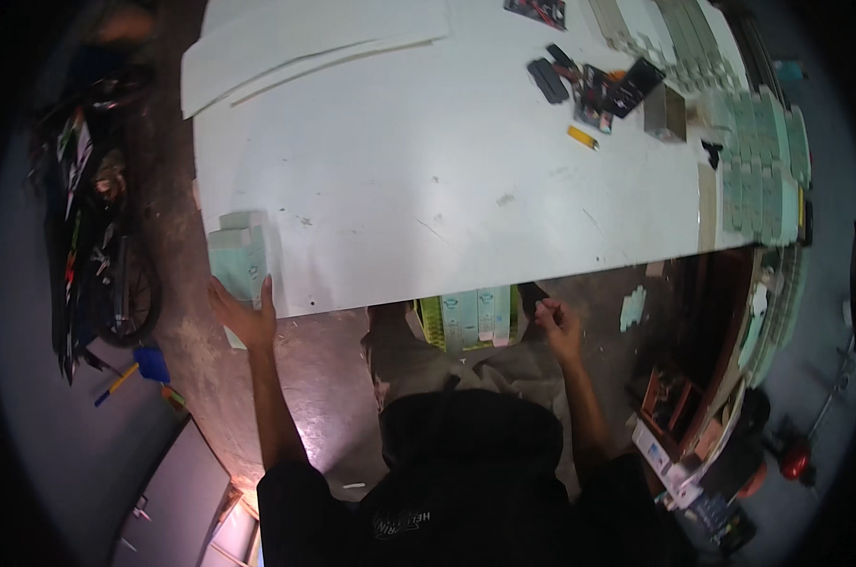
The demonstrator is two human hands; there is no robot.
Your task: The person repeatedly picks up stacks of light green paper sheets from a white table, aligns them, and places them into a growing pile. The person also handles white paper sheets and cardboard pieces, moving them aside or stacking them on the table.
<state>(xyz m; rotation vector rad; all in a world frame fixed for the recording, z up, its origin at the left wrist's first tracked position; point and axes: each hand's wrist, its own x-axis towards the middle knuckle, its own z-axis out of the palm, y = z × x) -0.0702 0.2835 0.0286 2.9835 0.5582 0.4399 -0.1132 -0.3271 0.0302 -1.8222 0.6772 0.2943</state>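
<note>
At the table's near left corner lies a small pile of light green flat cartons (237, 250). My left hand (244, 317) clasps its near end, thumb along the right side and fingers along the left. A pale green flap shows below that hand, past the table edge. Over the right side of my lap, my right hand (562, 331) is raised with its fingers curled into a pinch. Whatever lies in the pinch, if anything, is too small to tell. Between my legs, partly under the table edge, more light green cartons (463, 317) sit in a yellow-green container.
The white table (371, 208) spans the space ahead. White sheets (295, 57) lie at its far left. A yellow lighter (583, 138), dark packets and a small box (665, 115) are at the far right, beside stacked green cartons (759, 170). A bicycle (116, 265) stands left.
</note>
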